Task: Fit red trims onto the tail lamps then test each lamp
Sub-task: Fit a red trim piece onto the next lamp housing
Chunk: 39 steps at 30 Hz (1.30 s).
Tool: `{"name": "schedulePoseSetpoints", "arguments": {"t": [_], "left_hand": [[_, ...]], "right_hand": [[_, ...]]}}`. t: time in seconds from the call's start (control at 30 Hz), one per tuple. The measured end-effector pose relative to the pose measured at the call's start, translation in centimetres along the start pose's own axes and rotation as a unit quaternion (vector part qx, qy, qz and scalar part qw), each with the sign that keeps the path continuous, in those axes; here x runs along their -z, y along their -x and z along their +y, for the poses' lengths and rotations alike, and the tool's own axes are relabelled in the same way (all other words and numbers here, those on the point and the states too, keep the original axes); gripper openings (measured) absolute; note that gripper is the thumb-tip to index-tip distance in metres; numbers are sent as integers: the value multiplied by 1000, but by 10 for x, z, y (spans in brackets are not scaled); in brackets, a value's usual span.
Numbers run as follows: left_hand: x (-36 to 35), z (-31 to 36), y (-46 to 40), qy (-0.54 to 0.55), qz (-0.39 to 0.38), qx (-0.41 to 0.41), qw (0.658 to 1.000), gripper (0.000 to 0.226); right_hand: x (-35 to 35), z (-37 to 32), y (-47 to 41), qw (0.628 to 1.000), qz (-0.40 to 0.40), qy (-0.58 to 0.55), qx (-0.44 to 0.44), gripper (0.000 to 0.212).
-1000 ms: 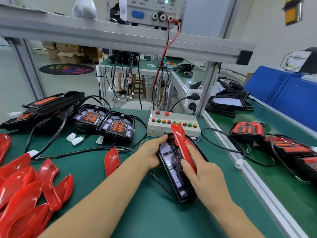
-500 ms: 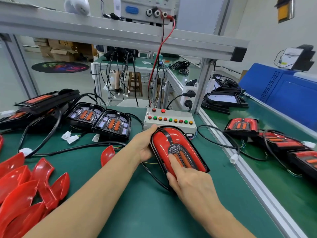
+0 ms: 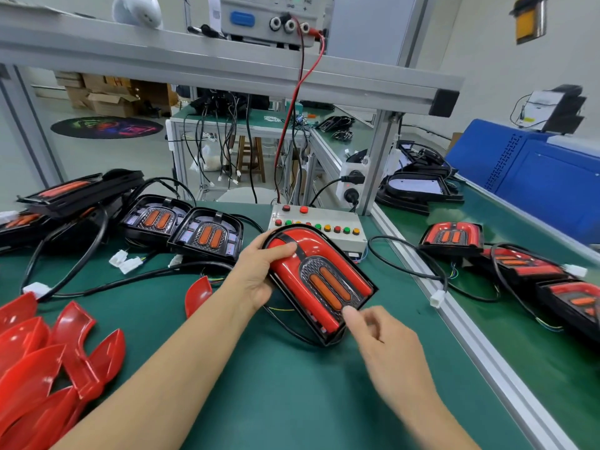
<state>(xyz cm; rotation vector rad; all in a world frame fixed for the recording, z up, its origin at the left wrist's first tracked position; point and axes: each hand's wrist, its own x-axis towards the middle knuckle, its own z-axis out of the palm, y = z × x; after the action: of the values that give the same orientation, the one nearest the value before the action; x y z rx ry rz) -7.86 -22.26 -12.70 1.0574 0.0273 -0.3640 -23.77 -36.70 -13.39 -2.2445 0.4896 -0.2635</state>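
Fingers of the left hand (image 3: 259, 274) curl round the top-left edge of the lamp (image 3: 319, 282), thumb lying on its red trim (image 3: 292, 254); the right hand (image 3: 380, 339) hovers at the lamp's near end, fingers loosely bent and holding nothing, fingertips just beside the lower rim. The lamp sits tilted on a green mat (image 3: 276, 384), its far end overlapping the front of a button box (image 3: 334, 227). Loose trims (image 3: 42, 352) are heaped at the left edge, and one more (image 3: 198, 293) lies near the left wrist. Two bare lamps (image 3: 181, 228) stand side by side behind, with cables and white plugs (image 3: 125, 261) between. Across an aluminium rail (image 3: 454, 319), trimmed lamps (image 3: 451, 237) lie on a second green bench. Overhead, a power supply (image 3: 272, 17) sits on a shelf, red and black leads dropping down. Beyond are another bench, a stool (image 3: 250, 157) and cardboard boxes (image 3: 107, 95).
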Motion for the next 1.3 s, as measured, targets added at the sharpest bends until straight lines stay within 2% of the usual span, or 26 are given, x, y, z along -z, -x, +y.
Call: {"name": "schedulePoseSetpoints", "arguments": {"t": [0.07, 0.17, 0.23, 0.33, 0.43, 0.6, 0.8, 0.97, 1.03, 1.23, 1.3], "left_hand": [[1, 2, 0, 12, 0, -6, 1000, 49], [-2, 0, 3, 24, -8, -2, 1000, 53], [-5, -2, 5, 27, -9, 0, 1000, 55], [-5, -2, 6, 20, -10, -5, 1000, 44], [-4, -2, 9, 1, -23, 0, 1000, 41], [-4, -1, 10, -6, -37, -6, 999, 37], [-6, -5, 8, 5, -20, -4, 1000, 43], [-8, -9, 4, 6, -12, 4, 1000, 25], [-11, -9, 4, 2, -13, -4, 1000, 30], [-27, -21, 18, 35, -60, -27, 997, 64], [-35, -33, 25, 31, -74, -22, 997, 67]], "right_hand": [[-1, 7, -3, 980, -60, -166, -93, 43], [-12, 3, -7, 912, -161, -353, -135, 54], [-16, -2, -12, 876, -166, -430, -143, 64], [-21, -6, -16, 841, -151, -500, -142, 66], [-25, -3, -16, 834, -130, -521, -129, 65], [-30, 1, -14, 844, -109, -512, -115, 65], [-33, 4, -14, 865, -63, -486, -109, 39], [-37, 5, -11, 864, -30, -491, -107, 34], [-37, 5, -11, 862, -24, -496, -102, 34], [-36, 2, -15, 845, -13, -529, -77, 41], [-36, 0, -18, 838, -7, -540, -74, 42]]}}
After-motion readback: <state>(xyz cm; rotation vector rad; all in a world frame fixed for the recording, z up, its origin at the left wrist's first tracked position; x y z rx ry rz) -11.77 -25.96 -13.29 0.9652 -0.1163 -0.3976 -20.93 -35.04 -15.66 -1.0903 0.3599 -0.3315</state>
